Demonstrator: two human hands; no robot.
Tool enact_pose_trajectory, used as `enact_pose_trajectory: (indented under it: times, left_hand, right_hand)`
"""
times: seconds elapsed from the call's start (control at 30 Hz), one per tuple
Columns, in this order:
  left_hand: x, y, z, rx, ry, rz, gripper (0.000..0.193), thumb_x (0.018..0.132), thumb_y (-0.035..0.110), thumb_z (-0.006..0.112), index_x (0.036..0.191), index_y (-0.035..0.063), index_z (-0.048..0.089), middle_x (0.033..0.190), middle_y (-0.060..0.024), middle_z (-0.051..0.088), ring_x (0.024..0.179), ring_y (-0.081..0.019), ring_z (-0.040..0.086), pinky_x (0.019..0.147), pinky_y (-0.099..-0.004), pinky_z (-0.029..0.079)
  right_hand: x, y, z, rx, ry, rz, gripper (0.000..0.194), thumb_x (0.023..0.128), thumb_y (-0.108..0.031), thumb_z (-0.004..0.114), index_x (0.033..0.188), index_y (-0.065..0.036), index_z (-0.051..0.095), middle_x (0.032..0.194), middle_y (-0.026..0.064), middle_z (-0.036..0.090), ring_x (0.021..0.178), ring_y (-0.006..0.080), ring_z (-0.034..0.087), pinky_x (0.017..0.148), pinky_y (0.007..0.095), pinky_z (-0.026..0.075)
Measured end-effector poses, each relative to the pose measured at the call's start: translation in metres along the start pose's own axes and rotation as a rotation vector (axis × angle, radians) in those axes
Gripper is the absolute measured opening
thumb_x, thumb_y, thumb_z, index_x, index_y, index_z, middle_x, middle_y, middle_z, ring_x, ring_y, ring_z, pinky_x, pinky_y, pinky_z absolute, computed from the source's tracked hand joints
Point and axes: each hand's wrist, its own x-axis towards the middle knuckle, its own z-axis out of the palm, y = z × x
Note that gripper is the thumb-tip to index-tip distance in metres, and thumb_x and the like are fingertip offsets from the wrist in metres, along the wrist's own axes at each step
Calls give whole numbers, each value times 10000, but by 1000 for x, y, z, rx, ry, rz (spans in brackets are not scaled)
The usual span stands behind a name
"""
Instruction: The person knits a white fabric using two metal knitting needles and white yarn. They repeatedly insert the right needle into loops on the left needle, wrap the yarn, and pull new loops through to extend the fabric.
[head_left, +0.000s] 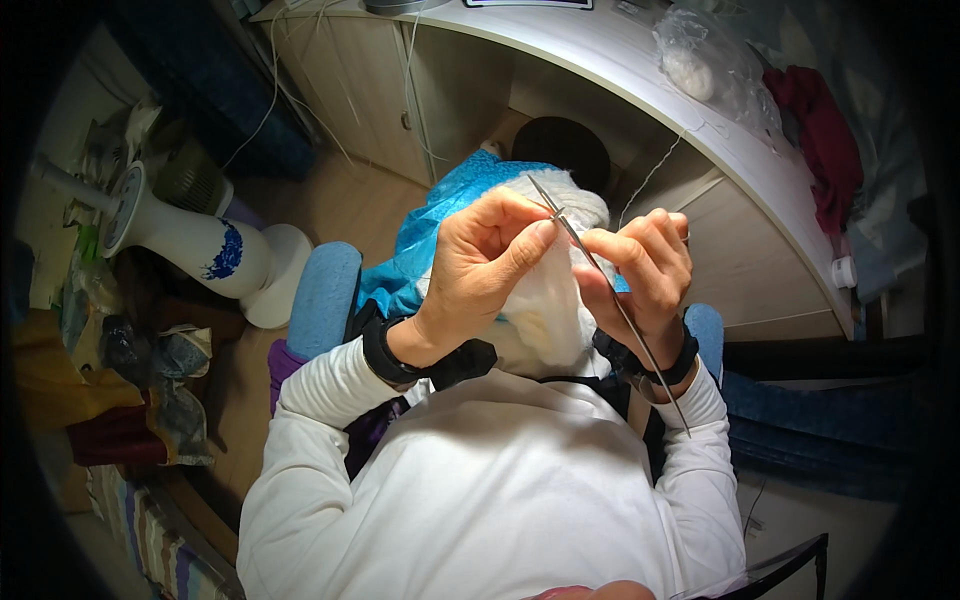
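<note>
In my right hand (645, 266) is a long metal knitting needle (637, 337), slanting from above my fingers down across my right wrist. My left hand (480, 262) pinches the top edge of white knitted fabric (551, 300), where a second needle tip (558, 214) crosses the long one. The fabric hangs between my hands over my lap. My left fingers hide most of the second needle. A strand of white yarn (652, 180) runs from near my right hand up to the desk. My right fingers are curled, and a yarn loop shows near one fingertip.
On the pale desk (585, 56), a clear plastic bag (720, 75) contains a white yarn ball (690, 79), beside dark red cloth (817, 142). Blue chair armrests (324, 300) flank me. A white pedestal with a blue pattern (202, 240) leans at left. Blue cloth (450, 217) covers my lap.
</note>
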Motion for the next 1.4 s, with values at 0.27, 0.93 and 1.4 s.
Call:
enact_pose_trajectory:
  times: [0.27,0.93,1.4]
  left_hand:
    - [-5,-3,2,161,-84,-24,67,873,33,599,933,4,589,772,33,558,643,2,458,554,-153,362]
    - [1,10,3,8,34,127,146,870,34,580,1016,38,572,891,-28,613,768,-46,554,700,-173,448]
    - [-2,16,2,-37,-66,-35,151,869,46,590,1011,-9,593,970,-85,631,843,-90,573,752,-211,458]
  right_hand:
    - [20,17,11,315,-218,43,781,565,-707,681,897,-16,530,909,138,530,852,317,511,754,407,431]
    - [-15,10,1,91,135,-36,171,704,-214,710,848,-127,678,699,-14,492,662,172,424,597,281,341]
    - [-6,21,0,676,-36,104,276,832,-322,615,826,-64,714,679,20,514,668,154,424,594,277,352]
